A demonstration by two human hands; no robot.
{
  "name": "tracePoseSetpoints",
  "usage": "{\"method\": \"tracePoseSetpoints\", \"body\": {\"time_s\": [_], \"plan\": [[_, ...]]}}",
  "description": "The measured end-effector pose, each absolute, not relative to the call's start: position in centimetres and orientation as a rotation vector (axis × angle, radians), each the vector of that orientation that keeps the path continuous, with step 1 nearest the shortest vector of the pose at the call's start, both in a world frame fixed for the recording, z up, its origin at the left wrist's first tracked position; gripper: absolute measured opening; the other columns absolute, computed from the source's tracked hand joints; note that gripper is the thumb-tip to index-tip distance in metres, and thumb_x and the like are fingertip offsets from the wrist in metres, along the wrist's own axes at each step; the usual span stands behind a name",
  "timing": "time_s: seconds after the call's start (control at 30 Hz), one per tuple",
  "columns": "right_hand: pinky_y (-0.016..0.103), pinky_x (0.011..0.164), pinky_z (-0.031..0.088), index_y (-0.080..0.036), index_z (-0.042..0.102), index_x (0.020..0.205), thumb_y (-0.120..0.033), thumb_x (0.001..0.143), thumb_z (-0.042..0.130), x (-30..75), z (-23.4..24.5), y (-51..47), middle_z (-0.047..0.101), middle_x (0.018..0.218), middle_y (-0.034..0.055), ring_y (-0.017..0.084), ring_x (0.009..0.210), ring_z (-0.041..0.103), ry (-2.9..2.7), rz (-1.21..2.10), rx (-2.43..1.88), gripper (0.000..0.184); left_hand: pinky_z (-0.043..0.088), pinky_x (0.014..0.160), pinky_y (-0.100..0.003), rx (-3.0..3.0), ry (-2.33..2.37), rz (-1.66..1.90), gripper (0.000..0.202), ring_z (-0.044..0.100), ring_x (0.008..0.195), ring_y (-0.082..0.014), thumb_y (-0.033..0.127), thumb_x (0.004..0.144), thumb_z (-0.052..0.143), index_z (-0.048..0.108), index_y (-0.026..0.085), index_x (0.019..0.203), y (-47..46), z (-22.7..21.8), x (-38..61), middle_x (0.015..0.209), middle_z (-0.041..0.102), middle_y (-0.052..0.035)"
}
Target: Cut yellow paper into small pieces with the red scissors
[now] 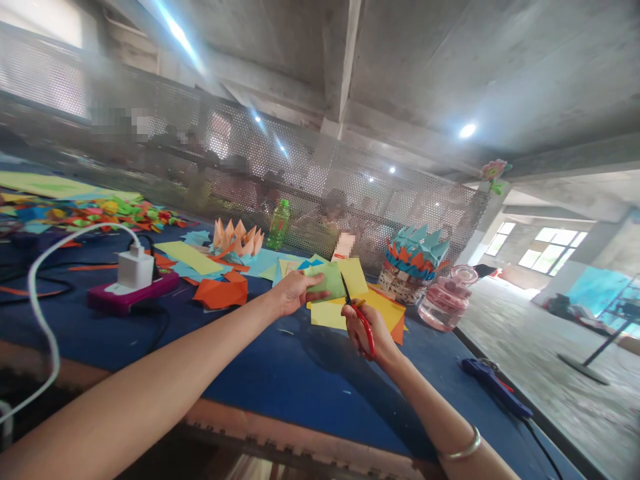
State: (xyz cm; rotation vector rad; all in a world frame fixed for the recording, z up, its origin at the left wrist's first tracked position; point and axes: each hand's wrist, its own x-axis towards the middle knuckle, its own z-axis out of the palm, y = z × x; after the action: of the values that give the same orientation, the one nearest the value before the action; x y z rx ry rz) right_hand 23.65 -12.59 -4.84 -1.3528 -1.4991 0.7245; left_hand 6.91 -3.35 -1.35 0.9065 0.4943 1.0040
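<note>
My left hand (291, 292) pinches a piece of green paper (327, 280) above the blue table. Red-handled scissors (367, 330) sit in my right hand (376, 327), fingers wrapped around the handles. Their dark blades reach up to the right edge of the green paper; whether they bite into it I cannot tell. Beneath and behind both hands lie yellow paper sheets (327, 316). An orange paper piece (221, 291) rests on the table to the left of my left hand.
A pink-tinted jar (445, 300) and a folded-paper basket (407, 280) stand at right, near a blue-handled tool (495, 387). Further left are a peach paper crown (237, 240), a green bottle (279, 225), and a purple power strip (133, 293) with a charger. A perforated screen (300, 173) runs behind.
</note>
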Motion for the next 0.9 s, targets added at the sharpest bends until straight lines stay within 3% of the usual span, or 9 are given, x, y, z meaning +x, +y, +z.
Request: {"method": "tracePoseSetpoints", "body": {"time_s": [0.23,0.43,0.9], "plan": [[0.018,0.024,0.027,-0.021,0.048,0.075,-0.055,0.080,0.058,23.96,-5.27,-12.19,0.039,0.036,-0.0106,0.008,0.024,0.036,-1.464,0.697,-1.373,0.036,0.061,0.068,-0.027,0.917,0.510,1.008,0.011,0.070,0.080,-0.0168,0.003,0.075,0.066,0.067,0.012,0.083,-3.58,-1.16,6.84,0.090,0.073,-0.0060],[0.019,0.026,0.032,-0.020,0.048,0.077,-0.060,0.084,0.050,24.19,-5.23,-12.56,0.045,0.038,-0.0082,0.010,0.026,0.043,-1.548,0.637,-1.419,0.040,0.060,0.066,-0.026,0.948,0.510,0.990,0.010,0.070,0.079,-0.0171,0.005,0.078,0.064,0.068,0.010,0.085,-3.60,-1.14,6.81,0.092,0.073,-0.0081],[0.020,0.026,0.031,-0.021,0.046,0.072,-0.065,0.083,0.046,23.92,-4.79,-12.72,0.044,0.035,-0.0078,0.010,0.025,0.041,-1.553,0.607,-1.451,0.045,0.061,0.069,-0.030,0.945,0.517,0.989,0.015,0.070,0.081,-0.0185,0.007,0.071,0.072,0.059,0.014,0.074,-4.07,-1.32,6.94,0.086,0.072,-0.0054]]}}
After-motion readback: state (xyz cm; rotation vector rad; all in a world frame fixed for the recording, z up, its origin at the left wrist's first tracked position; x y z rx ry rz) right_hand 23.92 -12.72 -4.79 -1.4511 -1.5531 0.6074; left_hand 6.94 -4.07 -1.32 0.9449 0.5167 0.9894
